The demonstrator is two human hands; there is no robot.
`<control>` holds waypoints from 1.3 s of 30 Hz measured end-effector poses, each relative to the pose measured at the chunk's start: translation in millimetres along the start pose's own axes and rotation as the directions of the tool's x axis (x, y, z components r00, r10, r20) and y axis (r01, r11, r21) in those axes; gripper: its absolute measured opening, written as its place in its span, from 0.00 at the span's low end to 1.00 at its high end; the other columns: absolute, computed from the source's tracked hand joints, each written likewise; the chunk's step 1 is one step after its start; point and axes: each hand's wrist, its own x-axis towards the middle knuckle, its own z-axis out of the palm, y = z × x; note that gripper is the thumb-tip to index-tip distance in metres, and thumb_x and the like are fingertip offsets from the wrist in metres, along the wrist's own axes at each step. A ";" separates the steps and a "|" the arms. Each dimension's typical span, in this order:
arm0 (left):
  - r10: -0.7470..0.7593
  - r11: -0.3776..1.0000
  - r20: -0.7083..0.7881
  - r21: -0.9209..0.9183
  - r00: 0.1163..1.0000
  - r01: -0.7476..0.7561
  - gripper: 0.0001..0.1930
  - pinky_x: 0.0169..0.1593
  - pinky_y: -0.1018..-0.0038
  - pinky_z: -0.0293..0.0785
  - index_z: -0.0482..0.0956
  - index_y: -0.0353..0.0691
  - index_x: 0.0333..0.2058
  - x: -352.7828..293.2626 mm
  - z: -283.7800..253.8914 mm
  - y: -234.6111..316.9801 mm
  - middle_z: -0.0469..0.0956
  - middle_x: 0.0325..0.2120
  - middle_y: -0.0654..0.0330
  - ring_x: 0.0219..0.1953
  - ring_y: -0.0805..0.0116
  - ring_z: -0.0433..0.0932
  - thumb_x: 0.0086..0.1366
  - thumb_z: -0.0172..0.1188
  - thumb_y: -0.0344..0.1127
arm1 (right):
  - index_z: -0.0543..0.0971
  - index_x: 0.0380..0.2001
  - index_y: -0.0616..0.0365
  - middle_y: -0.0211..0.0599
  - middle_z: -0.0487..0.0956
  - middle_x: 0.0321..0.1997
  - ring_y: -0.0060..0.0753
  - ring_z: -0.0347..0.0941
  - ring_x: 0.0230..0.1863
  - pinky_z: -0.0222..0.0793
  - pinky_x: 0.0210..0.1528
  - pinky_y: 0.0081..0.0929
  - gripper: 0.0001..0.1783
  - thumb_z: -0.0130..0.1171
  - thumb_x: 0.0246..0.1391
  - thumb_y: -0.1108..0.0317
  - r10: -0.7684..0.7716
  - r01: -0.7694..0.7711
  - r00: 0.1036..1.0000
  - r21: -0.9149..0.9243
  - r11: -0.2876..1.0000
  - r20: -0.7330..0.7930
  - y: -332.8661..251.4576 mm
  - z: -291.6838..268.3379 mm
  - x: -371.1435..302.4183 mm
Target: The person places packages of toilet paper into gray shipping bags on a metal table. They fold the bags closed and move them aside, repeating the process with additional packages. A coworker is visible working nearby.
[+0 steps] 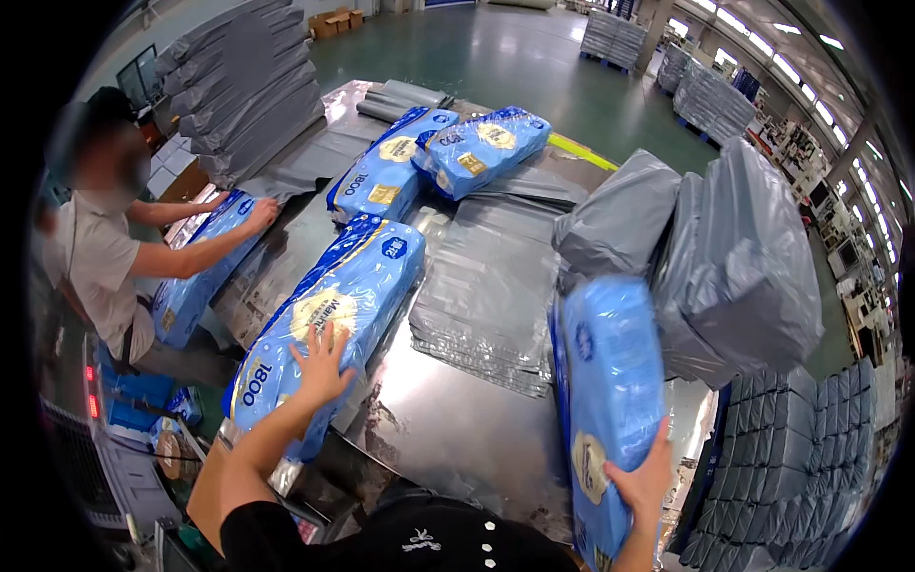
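Observation:
My left hand (322,370) lies with fingers spread on top of a long blue plastic-wrapped tissue pack (381,262) on the metal table's left part. At the right, my right hand (640,481) grips the near side of another blue tissue pack (615,353), which stands on edge and is slightly blurred; the fingers behind it are partly hidden. Between the two packs a pile of flat grey plastic mailing bags (486,300) lies on the table. Two more blue tissue packs, one (386,162) beside the other (491,148), rest beyond it.
A co-worker (105,238) at the left handles a blue pack (205,262) and a grey bag. Filled grey bags (743,257) crowd the table's right side. Stacked grey parcels (782,467) stand below right, and a tall grey stack (243,86) rises at the back left.

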 end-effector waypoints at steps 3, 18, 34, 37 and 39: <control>-0.048 0.997 0.027 0.067 0.998 0.046 0.51 0.54 0.19 0.37 0.47 0.59 0.69 51.6 27.7 -27.3 0.40 0.70 0.58 0.69 0.38 0.38 0.49 0.68 0.48 | 0.46 0.69 0.54 0.60 0.62 0.59 0.61 0.65 0.56 0.63 0.56 0.47 0.68 0.74 0.26 0.49 0.167 -0.164 0.985 -0.074 0.984 0.034 19.0 47.9 15.4; 0.774 0.631 -0.014 0.097 0.633 -0.769 0.16 0.42 0.64 0.76 0.74 0.43 0.40 245.3 119.7 155.1 0.72 0.38 0.54 0.44 0.56 0.75 0.50 0.62 0.33 | 0.57 0.66 0.61 0.52 0.68 0.57 0.48 0.67 0.58 0.61 0.61 0.37 0.62 0.73 0.26 0.50 -0.102 0.085 0.994 0.263 0.961 0.050 55.0 41.1 42.6; 0.859 0.509 -0.056 -0.010 0.508 -0.861 0.08 0.32 0.62 0.77 0.73 0.43 0.33 263.1 44.3 114.9 0.78 0.28 0.56 0.33 0.57 0.81 0.63 0.51 0.39 | 0.67 0.58 0.65 0.46 0.72 0.56 0.39 0.68 0.57 0.61 0.61 0.31 0.40 0.65 0.42 0.58 -0.391 -0.721 0.431 0.571 0.393 0.813 -24.2 231.1 135.5; 0.836 0.517 -0.221 0.008 0.503 -0.856 0.08 0.31 0.61 0.78 0.76 0.40 0.27 269.3 66.7 131.0 0.79 0.26 0.53 0.32 0.54 0.81 0.60 0.51 0.35 | 0.67 0.57 0.65 0.46 0.72 0.56 0.38 0.69 0.57 0.61 0.61 0.31 0.38 0.64 0.43 0.59 -0.267 -0.683 0.571 0.629 0.371 0.777 -18.2 244.2 154.9; 0.777 0.526 -0.358 -0.085 0.519 -0.846 0.05 0.35 0.64 0.78 0.73 0.39 0.32 269.3 89.4 142.3 0.74 0.31 0.54 0.37 0.56 0.77 0.60 0.52 0.33 | 0.68 0.57 0.65 0.46 0.73 0.56 0.38 0.69 0.57 0.62 0.61 0.31 0.37 0.64 0.44 0.60 -0.219 -0.627 0.650 0.676 0.386 0.728 -20.5 257.5 175.4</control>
